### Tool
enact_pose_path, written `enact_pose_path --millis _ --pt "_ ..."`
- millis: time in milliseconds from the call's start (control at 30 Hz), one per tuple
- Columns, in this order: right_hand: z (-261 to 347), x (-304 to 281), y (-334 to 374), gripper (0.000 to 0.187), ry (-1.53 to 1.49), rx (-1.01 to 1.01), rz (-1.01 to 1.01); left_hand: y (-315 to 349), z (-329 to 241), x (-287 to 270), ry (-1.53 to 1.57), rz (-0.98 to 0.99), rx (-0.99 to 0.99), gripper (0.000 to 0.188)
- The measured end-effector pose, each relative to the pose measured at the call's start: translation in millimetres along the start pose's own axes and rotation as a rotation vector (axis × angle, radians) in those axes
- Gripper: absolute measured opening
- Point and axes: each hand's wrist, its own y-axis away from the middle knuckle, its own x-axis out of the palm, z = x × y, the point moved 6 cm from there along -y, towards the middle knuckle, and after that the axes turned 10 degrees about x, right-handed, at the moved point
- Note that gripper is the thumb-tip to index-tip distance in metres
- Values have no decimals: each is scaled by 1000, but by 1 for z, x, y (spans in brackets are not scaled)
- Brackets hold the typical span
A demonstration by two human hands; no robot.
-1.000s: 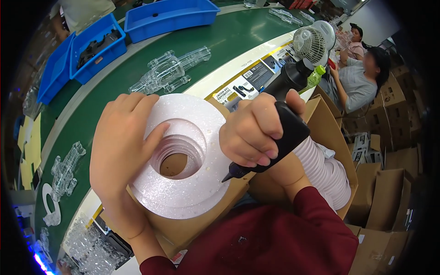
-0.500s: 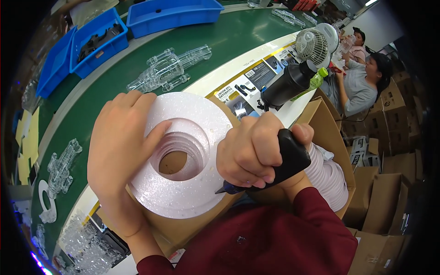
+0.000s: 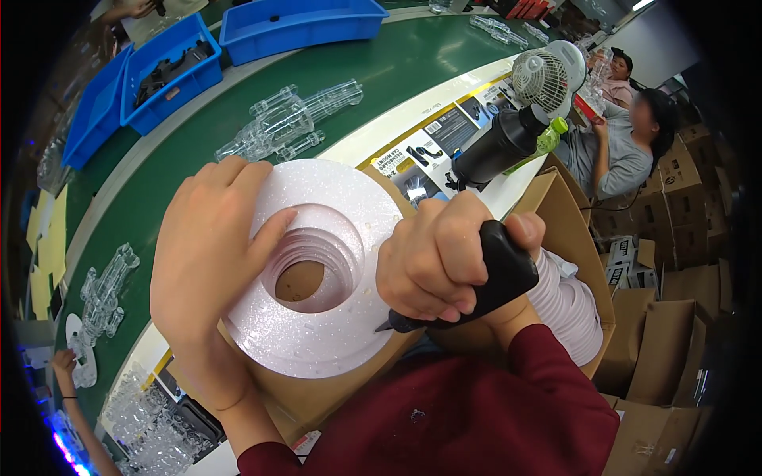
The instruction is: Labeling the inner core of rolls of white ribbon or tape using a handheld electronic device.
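My left hand [image 3: 208,258] lies over the left side of a stack of glittery white rings [image 3: 333,349], its fingers stretched out and its thumb reaching to the central hole. In my right fist [image 3: 436,258] is a black hand tool with a tapered nozzle [image 3: 504,274]. Its pointed tip faces lower left, at the right edge of the top ring. Small clear dots show on that ring's surface. Brown cardboard shows under the stack and through its hole. Whatever my right palm covers of the tool is hidden.
Clear plastic pieces [image 3: 290,120] lie on the green belt [image 3: 413,55] ahead, with blue bins [image 3: 171,75] beyond. A black bottle [image 3: 500,147] and a fan [image 3: 544,79] stand right. Another person's hand [image 3: 63,362] is lower left. A box of white rings [image 3: 571,317] sits beside me.
The clear plastic pieces on the belt have shifted slightly left. Another person's arm has come in at lower left, and a co-worker at right has raised something red. My hands have barely moved.
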Motion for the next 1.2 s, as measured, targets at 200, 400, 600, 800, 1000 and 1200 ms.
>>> enact_pose_path --millis 200,400,600,800,1000,1200 --pt "4 0 0 53 10 10 -35 -2 -1 0 27 -3 3 36" --pt "4 -3 0 51 -15 0 -11 -3 -3 0 56 35 4 35" --pt "5 -15 6 49 -122 0 -13 -6 -7 6 67 32 8 36" --pt "2 -31 5 48 -188 -26 68 -8 -6 10 64 45 -2 36" --pt "13 -26 -7 46 -237 -67 73 -13 -9 -14 19 -33 35 38" --pt "25 -17 -12 43 -279 -96 10 -11 -37 -54 95 -141 218 35"
